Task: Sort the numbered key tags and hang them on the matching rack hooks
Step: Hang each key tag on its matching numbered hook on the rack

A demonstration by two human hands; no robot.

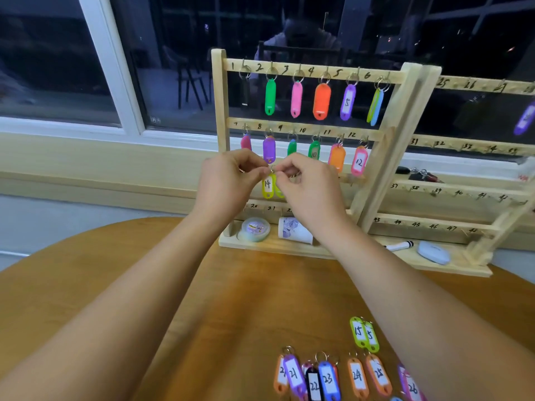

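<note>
Yellow-green tag (267, 185) marked 14

The left forearm (139, 285) and the right forearm (405, 285) are bare along all that shows, up to the wrists. The left hand (228, 180) and the right hand (307, 186) are likewise bare, with knuckles uncovered; the nails are too small to judge.
</note>
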